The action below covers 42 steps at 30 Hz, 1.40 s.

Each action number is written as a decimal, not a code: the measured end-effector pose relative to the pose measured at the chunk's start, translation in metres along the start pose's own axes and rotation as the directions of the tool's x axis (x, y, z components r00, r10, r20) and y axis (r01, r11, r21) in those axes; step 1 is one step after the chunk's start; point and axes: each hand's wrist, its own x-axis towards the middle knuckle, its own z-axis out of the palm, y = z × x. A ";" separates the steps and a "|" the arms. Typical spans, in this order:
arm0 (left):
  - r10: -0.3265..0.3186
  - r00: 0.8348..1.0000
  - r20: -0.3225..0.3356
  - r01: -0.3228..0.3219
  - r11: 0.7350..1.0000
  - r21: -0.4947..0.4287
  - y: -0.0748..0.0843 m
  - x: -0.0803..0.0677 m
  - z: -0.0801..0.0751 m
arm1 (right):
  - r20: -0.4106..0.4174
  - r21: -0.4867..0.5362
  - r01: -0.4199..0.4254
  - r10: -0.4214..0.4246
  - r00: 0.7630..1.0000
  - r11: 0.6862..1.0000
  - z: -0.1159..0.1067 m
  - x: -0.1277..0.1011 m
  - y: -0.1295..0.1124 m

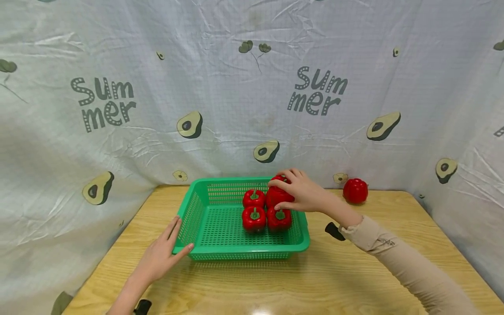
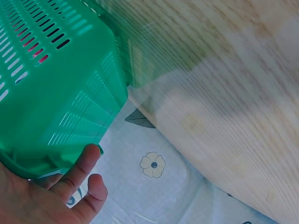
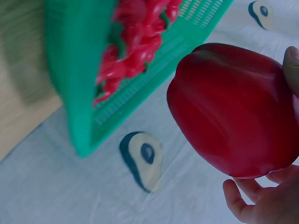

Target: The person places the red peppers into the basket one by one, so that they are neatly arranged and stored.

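My right hand [image 1: 301, 191] grips a large red bell pepper [image 3: 233, 109] over the back right part of a green plastic basket [image 1: 244, 250]. In the head view the hand partly covers this pepper, and the thumb reaches over a red pepper [image 1: 278, 224] below. Two more red peppers with green stems, a front one [image 1: 253, 224] and a back one [image 1: 252, 201], sit beside it in the basket. At the basket's front left corner, my left hand [image 1: 157, 256] rests on the rim, with fingers extended along the side and thumb spread over the front.
One more red pepper [image 1: 355, 191] lies on the wooden table [image 1: 374, 262], right of the basket near the back edge. A pale cloth [image 1: 220, 87] printed with avocados and lettering hangs behind and at both sides. A black wrist strap [image 1: 334, 231] shows at the right sleeve.
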 end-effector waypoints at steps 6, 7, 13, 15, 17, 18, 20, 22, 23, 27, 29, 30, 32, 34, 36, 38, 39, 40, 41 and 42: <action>0.003 1.000 -0.003 -0.003 1.000 0.005 0.002 0.000 -0.001 | 0.008 0.050 0.005 -0.006 1.000 0.999 0.011 0.027 -0.007; 0.003 1.000 -0.006 -0.002 1.000 0.005 0.002 0.000 -0.001 | 0.005 0.052 0.010 -0.011 1.000 0.999 0.014 0.032 -0.008; -0.002 1.000 -0.007 0.002 1.000 0.004 0.002 0.000 -0.002 | 0.004 0.025 0.008 -0.008 1.000 1.000 0.032 0.059 -0.017; -0.002 1.000 -0.006 0.002 1.000 0.006 0.001 0.000 -0.001 | 0.026 0.025 -0.023 0.022 0.999 0.999 0.039 0.067 -0.020; 0.000 1.000 -0.007 0.000 1.000 0.007 0.001 0.000 0.000 | 0.058 0.038 -0.066 0.064 0.996 0.997 0.046 0.075 -0.023; 0.005 1.000 -0.011 -0.005 1.000 0.007 0.000 0.000 0.001 | 0.073 0.047 -0.087 0.083 0.994 0.995 0.049 0.079 -0.025; 0.007 1.000 -0.015 -0.007 1.000 0.011 -0.001 0.000 0.002 | 0.101 0.066 -0.116 0.109 0.989 0.991 0.055 0.085 -0.028; 0.008 1.000 -0.022 -0.008 1.000 0.012 -0.001 -0.001 0.003 | 0.125 0.094 -0.140 0.128 0.984 0.986 0.060 0.092 -0.031; 0.008 1.000 -0.025 -0.008 1.000 0.012 -0.001 -0.001 0.003 | 0.140 0.102 -0.149 0.134 0.981 0.984 0.063 0.094 -0.033; 0.008 0.999 -0.033 -0.008 1.000 0.011 -0.002 -0.001 0.003 | 0.211 0.100 -0.180 0.156 0.965 0.979 0.076 0.105 -0.037; 0.011 0.999 -0.036 -0.011 1.000 0.008 -0.001 -0.001 0.003 | 0.239 0.078 -0.182 0.159 0.958 0.980 0.083 0.108 -0.038; 0.011 0.999 -0.037 -0.011 1.000 0.006 -0.002 -0.001 0.003 | 0.245 0.072 -0.181 0.158 0.956 0.981 0.086 0.110 -0.039; 0.012 0.999 -0.035 -0.011 1.000 0.005 -0.001 -0.001 0.003 | 0.248 0.060 -0.173 0.153 0.957 0.983 0.093 0.112 -0.039; 0.012 0.999 -0.033 -0.012 1.000 0.004 -0.001 -0.001 0.003 | 0.239 0.039 -0.163 0.149 0.959 0.986 0.100 0.114 -0.040; 0.011 1.000 -0.030 -0.011 1.000 0.006 -0.001 -0.001 0.003 | 0.234 0.004 -0.160 0.155 0.960 0.987 0.106 0.116 -0.041; 0.011 1.000 -0.028 -0.011 1.000 0.006 -0.001 -0.001 0.003 | 0.234 -0.046 -0.162 0.168 0.958 0.986 0.112 0.117 -0.041; 0.012 0.999 -0.030 -0.012 1.000 0.007 -0.001 -0.001 0.003 | 0.235 -0.062 -0.165 0.175 0.956 0.984 0.114 0.117 -0.041; 0.012 0.999 -0.031 -0.012 1.000 0.008 -0.001 -0.001 0.003 | 0.236 -0.078 -0.170 0.184 0.954 0.982 0.117 0.118 -0.041; 0.012 0.999 -0.034 -0.012 1.000 0.007 -0.001 -0.001 0.003 | 0.240 -0.084 -0.175 0.190 0.952 0.981 0.119 0.118 -0.040; 0.012 0.999 -0.036 -0.012 1.000 0.005 -0.001 -0.001 0.003 | 0.241 -0.089 -0.180 0.196 0.950 0.980 0.121 0.119 -0.040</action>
